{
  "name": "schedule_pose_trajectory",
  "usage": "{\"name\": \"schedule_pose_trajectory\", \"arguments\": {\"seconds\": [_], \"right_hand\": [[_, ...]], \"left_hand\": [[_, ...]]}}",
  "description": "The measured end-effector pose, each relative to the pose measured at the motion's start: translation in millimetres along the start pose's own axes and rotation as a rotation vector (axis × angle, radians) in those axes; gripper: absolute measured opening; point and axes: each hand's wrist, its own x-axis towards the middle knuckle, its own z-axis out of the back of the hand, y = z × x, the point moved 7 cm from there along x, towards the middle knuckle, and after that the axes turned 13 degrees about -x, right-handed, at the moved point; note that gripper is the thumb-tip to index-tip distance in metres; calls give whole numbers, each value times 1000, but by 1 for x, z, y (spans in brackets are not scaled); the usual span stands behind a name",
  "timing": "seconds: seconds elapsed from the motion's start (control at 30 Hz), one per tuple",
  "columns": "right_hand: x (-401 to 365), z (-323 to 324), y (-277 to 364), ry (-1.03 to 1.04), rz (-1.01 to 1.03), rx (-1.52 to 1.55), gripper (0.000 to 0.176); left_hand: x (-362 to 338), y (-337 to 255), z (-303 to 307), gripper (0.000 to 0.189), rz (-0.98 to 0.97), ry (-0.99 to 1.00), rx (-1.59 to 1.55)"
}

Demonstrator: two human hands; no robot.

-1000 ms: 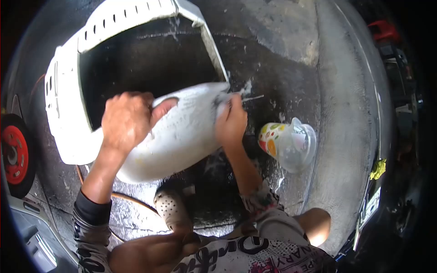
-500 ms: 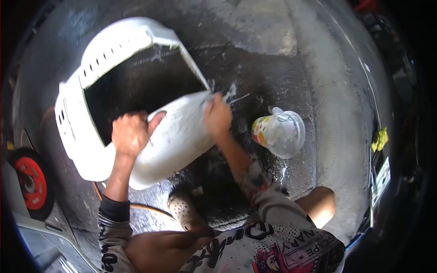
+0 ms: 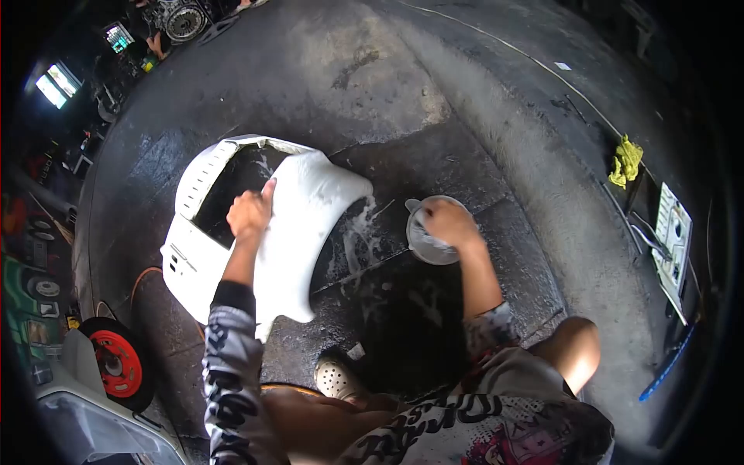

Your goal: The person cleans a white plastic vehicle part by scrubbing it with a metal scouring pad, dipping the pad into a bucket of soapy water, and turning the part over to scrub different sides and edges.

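The right hand (image 3: 451, 222) has left the white panel (image 3: 310, 209), centre-left, and now sits in the jug (image 3: 419, 248); its finger state cannot be told. The left hand (image 3: 249, 213) has its fingers curled over the panel edge.

Clothing: the person is wearing a grey long-sleeved shirt (image 3: 465, 422) carrying bold black lettering and a pink-red graphic on the front. The left sleeve (image 3: 229, 356), patterned grey and black, is ending in a plain black cuff (image 3: 232, 294); the right sleeve (image 3: 488, 329) is showing bunched at the elbow. Footwear: one white perforated clog (image 3: 339, 378). The left hand (image 3: 249, 213) and right hand (image 3: 449, 223) are going ungloved.
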Motion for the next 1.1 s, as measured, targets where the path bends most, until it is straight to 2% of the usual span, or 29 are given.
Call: {"name": "schedule_pose_trajectory", "arguments": {"seconds": [0.07, 0.1, 0.13, 0.17, 0.2, 0.23, 0.3, 0.37, 0.43, 0.5, 0.53, 0.57, 0.63, 0.67, 0.7, 0.73, 0.77, 0.8, 0.83, 0.9, 0.93, 0.97, 1.03, 1.07, 1.1], "right_hand": [[20, -53, -52, 237, 35, -250, 37], [28, -55, -54, 226, 38, -254, 37], [31, -65, -54, 355, 61, -294, 40], [30, -76, -53, 492, 88, -337, 44], [31, -83, -50, 540, 90, -323, 42], [30, -84, -46, 548, 105, -328, 42], [19, -94, -33, 682, 231, -523, 44], [23, -124, -42, 756, 256, -520, 48], [25, -121, -34, 668, 354, -554, 48], [28, -110, -29, 701, 393, -542, 50], [21, -78, -17, 770, 360, -444, 51], [16, -56, -7, 839, 325, -351, 53], [24, -33, -2, 635, 514, -224, 50], [18, -13, 14, 643, 522, -230, 50], [10, 23, 45, 580, 574, -111, 46], [6, 41, 73, 518, 621, 11, 42], [7, 29, 91, 532, 620, 5, 42], [14, 27, 113, 317, 664, 106, 42], [19, 25, 136, 98, 707, 201, 42], [36, -7, 175, -43, 551, 415, 44], [37, -32, 186, -219, 493, 336, 45], [31, -52, 195, -396, 437, 256, 45], [4, -73, 220, -537, 458, 5, 49], [-1, -83, 231, -506, 581, -60, 44], [15, -87, 227, -492, 584, -74, 44]], "left_hand": [[19, -8, -10, 83, 52, -21, -20], [29, -9, -18, 84, 50, 1, -32], [40, 0, -25, 84, 51, -6, -40], [51, 12, -37, 85, -22, 72, -116], [53, 18, -46, 87, -90, 150, -190], [31, 17, -33, 89, 79, 422, -460], [19, 36, -15, 87, -79, 354, -477], [-13, 44, 3, 81, -224, 323, -477], [-54, 31, 18, 78, -159, 603, -144], [-72, 35, 12, 74, -414, 546, 74], [-76, 38, 11, 67, -533, 403, 98], [-73, 47, -1, 67, -516, 402, 93], [-66, 50, -12, 57, -604, 273, 10], [-66, 41, -7, 49, -535, 321, 0], [-68, 38, -11, 49, -523, 321, -11], [-68, 35, -8, 47, -537, 232, -47], [-69, 32, -6, 46, -552, 146, -80], [-69, 28, -7, 45, -572, 99, -95], [-69, 20, -4, 42, -525, 186, -132], [-68, 15, -8, 40, -536, 219, -177], [-67, 20, -12, 40, -602, 197, -180], [-71, 23, -12, 40, -587, 196, -198], [-84, 21, 4, 46, -632, 74, -150], [-85, 31, 2, 51, -598, 71, -168], [-84, 32, 0, 51, -590, 78, -185]]}}
